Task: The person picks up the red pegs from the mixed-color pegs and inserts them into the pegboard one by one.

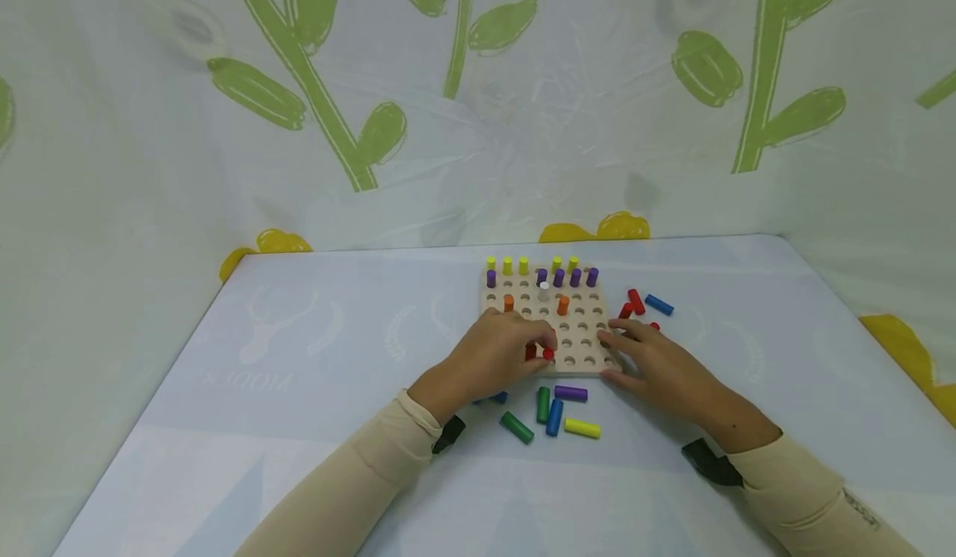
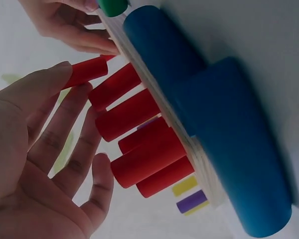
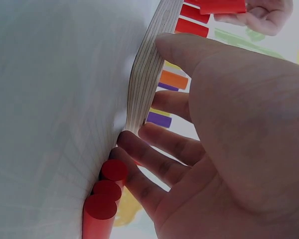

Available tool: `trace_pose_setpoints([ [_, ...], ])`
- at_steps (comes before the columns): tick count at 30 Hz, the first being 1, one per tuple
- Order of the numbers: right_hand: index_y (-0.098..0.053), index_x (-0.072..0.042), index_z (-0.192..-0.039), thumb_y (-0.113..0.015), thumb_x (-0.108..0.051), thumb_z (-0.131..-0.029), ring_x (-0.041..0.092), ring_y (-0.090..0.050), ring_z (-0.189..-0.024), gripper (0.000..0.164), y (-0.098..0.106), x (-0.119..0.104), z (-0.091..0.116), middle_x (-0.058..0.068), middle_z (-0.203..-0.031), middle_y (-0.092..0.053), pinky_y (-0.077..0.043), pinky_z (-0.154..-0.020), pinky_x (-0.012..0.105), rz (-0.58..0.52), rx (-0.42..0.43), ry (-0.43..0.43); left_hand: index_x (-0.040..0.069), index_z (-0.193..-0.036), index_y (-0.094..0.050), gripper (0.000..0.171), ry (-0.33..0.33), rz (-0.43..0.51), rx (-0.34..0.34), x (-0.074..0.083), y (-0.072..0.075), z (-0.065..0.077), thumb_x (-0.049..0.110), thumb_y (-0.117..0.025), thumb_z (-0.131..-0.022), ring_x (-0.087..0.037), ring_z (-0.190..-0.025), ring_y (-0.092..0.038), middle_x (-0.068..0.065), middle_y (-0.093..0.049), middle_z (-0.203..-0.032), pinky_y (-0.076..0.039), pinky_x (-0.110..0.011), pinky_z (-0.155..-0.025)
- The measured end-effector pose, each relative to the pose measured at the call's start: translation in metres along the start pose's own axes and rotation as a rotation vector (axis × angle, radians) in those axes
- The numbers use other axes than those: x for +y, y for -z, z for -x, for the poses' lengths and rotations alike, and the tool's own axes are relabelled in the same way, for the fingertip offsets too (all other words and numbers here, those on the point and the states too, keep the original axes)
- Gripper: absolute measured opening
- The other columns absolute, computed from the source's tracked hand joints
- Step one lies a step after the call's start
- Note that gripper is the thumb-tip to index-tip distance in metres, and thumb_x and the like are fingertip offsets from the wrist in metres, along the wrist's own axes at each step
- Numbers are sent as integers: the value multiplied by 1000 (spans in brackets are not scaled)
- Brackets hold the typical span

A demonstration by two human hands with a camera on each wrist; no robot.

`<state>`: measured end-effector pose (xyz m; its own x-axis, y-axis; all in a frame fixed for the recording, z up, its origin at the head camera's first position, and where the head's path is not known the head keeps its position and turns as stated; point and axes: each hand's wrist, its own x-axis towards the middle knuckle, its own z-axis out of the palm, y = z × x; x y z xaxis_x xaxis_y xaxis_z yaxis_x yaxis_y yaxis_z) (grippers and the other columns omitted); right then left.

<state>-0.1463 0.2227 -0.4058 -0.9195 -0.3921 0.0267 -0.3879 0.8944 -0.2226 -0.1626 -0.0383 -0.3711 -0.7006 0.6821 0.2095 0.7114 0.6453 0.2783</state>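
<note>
A wooden pegboard [image 1: 578, 367] with rows of round holes lies on the table. My left hand [image 1: 485, 354] is over its front left part and pinches a red peg [image 2: 89, 72] between thumb and fingers. Beside that peg, several red pegs [image 2: 132, 113] stand upright in the board. My right hand [image 1: 665, 370] holds the board's right front corner, thumb on the edge [image 3: 152, 62] and fingers along the right side. Yellow pegs [image 1: 508, 266] and purple pegs [image 1: 576, 278] stand in the back rows, with a white peg [image 1: 543, 291] and two orange pegs [image 1: 563, 305] before them.
In front of the board lie loose green [image 1: 517, 427], blue [image 1: 554, 417], purple [image 1: 571, 393] and yellow [image 1: 582, 428] pegs. Loose red pegs [image 3: 100, 206] and a blue peg [image 1: 660, 305] lie to its right. A patterned curtain [image 1: 582, 125] hangs behind the table.
</note>
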Motion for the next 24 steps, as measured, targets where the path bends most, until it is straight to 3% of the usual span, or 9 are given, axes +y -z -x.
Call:
trace_pose_setpoints([
  [24, -57, -13, -141, -78, -35, -86, 44, -47, -135, 63, 3, -1, -1, 19, -148, -48, -50, -99, 57, 2, -9, -3, 26, -105, -71, 15, 40, -23, -48, 0, -7, -1, 28, -76, -90, -4, -86, -62, 14, -75, -99, -43, -34, -87],
])
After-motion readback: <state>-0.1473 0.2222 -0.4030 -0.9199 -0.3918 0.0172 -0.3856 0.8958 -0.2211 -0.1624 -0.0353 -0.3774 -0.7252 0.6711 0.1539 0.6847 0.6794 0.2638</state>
